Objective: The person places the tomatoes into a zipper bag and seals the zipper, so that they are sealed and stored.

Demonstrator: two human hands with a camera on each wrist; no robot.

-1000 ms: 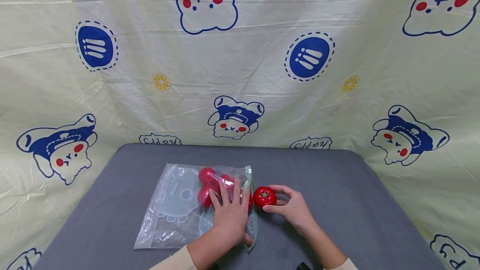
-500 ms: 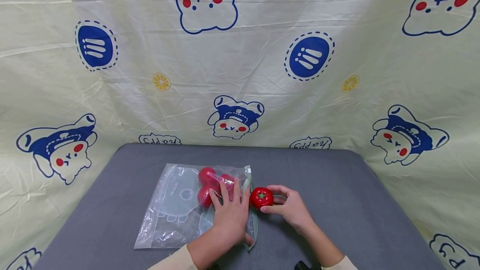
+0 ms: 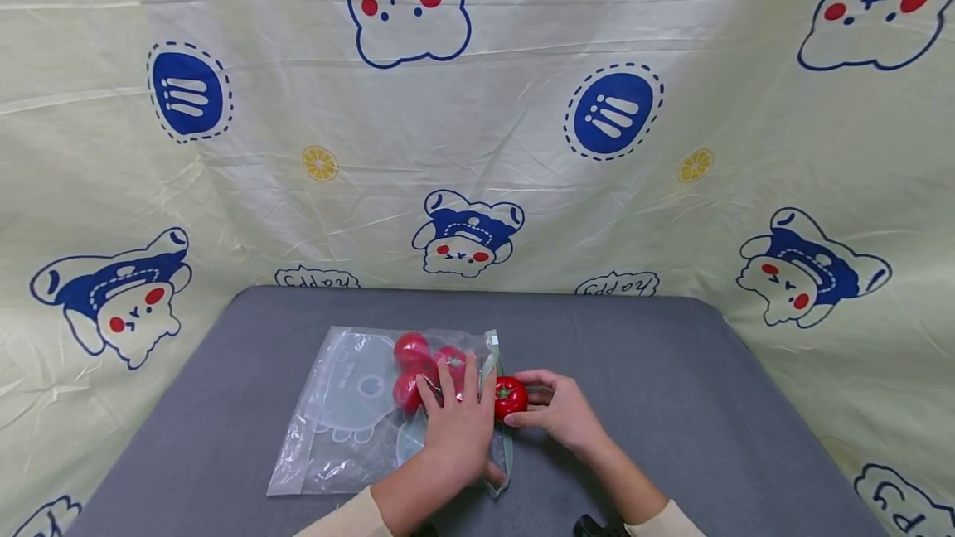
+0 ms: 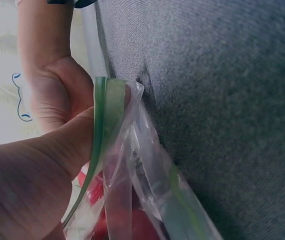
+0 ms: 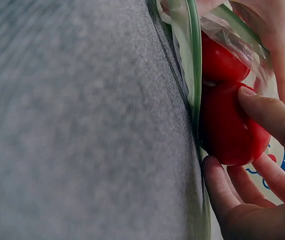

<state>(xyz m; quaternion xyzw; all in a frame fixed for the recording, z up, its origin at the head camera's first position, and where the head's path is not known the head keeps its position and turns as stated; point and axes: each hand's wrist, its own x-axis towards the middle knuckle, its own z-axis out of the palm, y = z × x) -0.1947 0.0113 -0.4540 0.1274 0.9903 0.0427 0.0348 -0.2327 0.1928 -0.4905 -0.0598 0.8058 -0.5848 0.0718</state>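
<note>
A clear zip bag (image 3: 351, 462) with a green-edged mouth lies flat, its mouth facing right. Several red tomatoes (image 3: 412, 350) are inside. My left hand (image 3: 457, 429) rests on the bag near the mouth, fingers spread over the top film; its thumb reaches across the green zip strip (image 4: 98, 120). At the mouth, my right hand (image 3: 563, 413) grips a shiny red tomato (image 5: 232, 122) with a green stem top, thumb above and fingers beneath. This tomato is partly within the mouth, against another tomato (image 5: 225, 60). My left hand hides part of the bag's contents.
The bag lies on a grey cloth-covered table (image 3: 634, 338). Behind and beside the table hangs a pale curtain (image 3: 522, 106) printed with cartoon figures. A black object (image 3: 593, 527) shows by the right sleeve at the bottom edge.
My right hand has moved left with the tomato, from just right of the bag into its mouth. The left hand and the bag stay in place.
</note>
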